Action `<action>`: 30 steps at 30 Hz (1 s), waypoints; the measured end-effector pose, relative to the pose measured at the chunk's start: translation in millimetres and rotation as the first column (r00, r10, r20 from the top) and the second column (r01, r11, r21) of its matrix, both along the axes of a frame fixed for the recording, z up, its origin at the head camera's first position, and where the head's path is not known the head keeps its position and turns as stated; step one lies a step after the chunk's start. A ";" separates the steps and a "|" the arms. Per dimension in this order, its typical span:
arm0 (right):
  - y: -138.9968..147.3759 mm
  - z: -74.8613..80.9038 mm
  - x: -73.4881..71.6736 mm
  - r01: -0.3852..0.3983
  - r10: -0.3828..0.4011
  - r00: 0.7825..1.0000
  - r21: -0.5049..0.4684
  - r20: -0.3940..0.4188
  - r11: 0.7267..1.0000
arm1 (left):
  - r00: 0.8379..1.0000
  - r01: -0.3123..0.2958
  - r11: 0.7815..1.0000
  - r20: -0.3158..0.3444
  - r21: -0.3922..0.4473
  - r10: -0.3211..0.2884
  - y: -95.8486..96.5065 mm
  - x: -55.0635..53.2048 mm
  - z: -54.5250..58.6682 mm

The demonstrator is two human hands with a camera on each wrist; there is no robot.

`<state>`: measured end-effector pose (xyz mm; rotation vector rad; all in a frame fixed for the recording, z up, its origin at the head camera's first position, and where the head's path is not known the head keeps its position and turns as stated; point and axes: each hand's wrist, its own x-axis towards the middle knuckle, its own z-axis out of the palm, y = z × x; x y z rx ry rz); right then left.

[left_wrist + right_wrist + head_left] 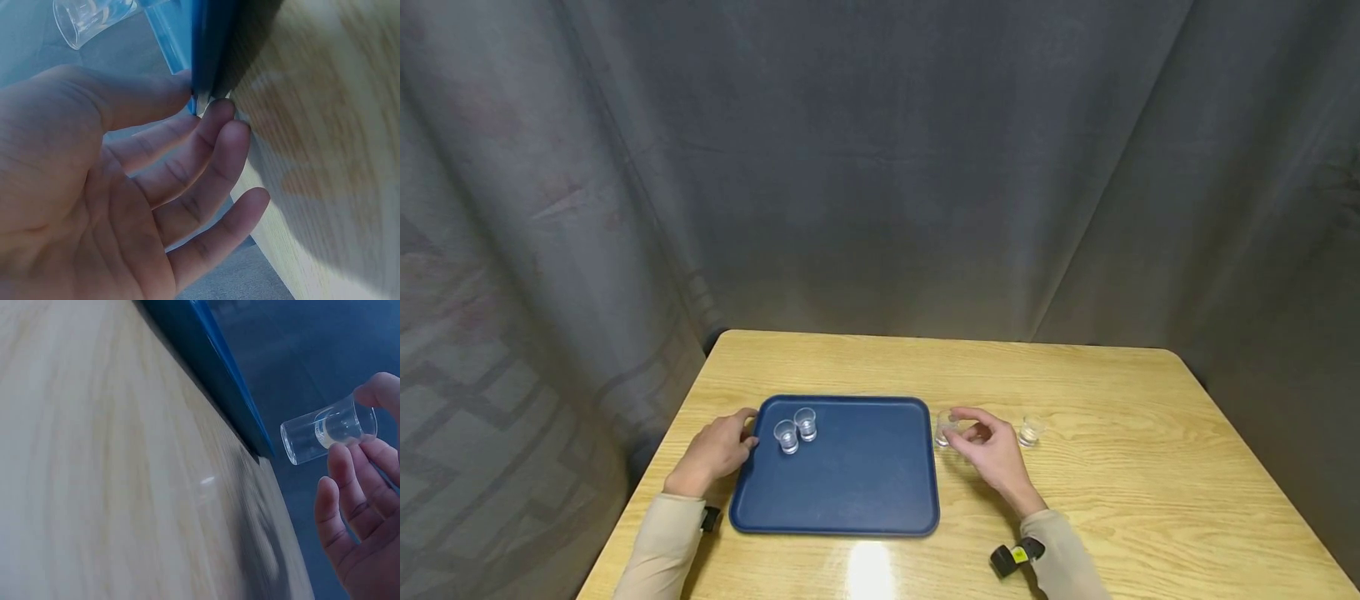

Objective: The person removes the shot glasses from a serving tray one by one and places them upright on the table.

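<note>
A dark blue tray (pixel 857 487) lies on the table. My left hand (pixel 715 450) is at its left edge; in the left wrist view the thumb (pixel 147 97) and fingertips meet at the tray's rim, pinching it. Two clear shot glasses, one (pixel 786 437) slightly nearer and another (pixel 806 424) beside it, stand upright in the tray's upper left. Just off the tray's right edge, my right hand (pixel 992 450) pinches a third shot glass (pixel 322 430) near its rim between thumb and fingers. Whether this glass touches the table cannot be told.
Another clear shot glass (pixel 1030 431) stands on the wooden table (pixel 1150 467), to the right of my right hand. Grey curtains (pixel 880 183) hang behind the table and along its sides. Light glares on the table's front edge below the tray.
</note>
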<state>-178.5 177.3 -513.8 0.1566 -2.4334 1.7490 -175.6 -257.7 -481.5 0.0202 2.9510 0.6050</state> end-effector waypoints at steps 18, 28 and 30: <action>43.8 14.5 5.0 0.108 -0.108 0.991 -0.006 -0.078 0.994 | 1.000 0.007 1.000 -0.002 0.021 -0.007 -1.7 -0.1 -0.8; 68.9 28.2 3.0 0.224 -0.229 0.965 -0.057 -0.127 0.973 | 1.000 0.010 0.999 -0.003 0.031 -0.010 -1.8 1.6 0.0; 74.7 31.2 3.3 0.246 -0.253 0.959 -0.069 -0.130 0.967 | 1.000 0.008 0.999 0.000 0.032 -0.008 -1.2 1.6 0.5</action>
